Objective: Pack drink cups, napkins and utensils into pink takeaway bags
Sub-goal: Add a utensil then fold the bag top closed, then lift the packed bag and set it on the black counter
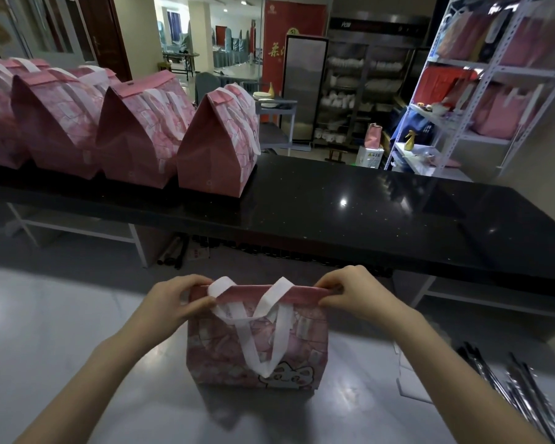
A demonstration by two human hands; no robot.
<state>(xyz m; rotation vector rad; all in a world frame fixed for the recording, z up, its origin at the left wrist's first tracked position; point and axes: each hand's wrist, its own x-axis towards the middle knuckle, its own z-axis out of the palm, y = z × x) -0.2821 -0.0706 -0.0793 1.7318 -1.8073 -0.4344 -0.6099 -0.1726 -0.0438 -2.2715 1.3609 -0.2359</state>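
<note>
A pink takeaway bag (225,350) with white handles and a cartoon print stands upright on the grey worktop in front of me. Its top edge is pressed closed, so what is inside is hidden. My left hand (180,299) pinches the left end of that top edge. At the right end, my right hand (350,290) pinches the same edge. The white handles hang down over the bag's front. Several closed pink bags (215,149) stand in a row on the black counter (366,213) at the back left.
Long utensils in shiny wrappers (519,389) lie on the grey worktop (61,331) at the lower right. A white metal shelf rack (481,91) with more pink and red bags stands at the far right. A glass-door cabinet (350,91) with dishes is behind the counter.
</note>
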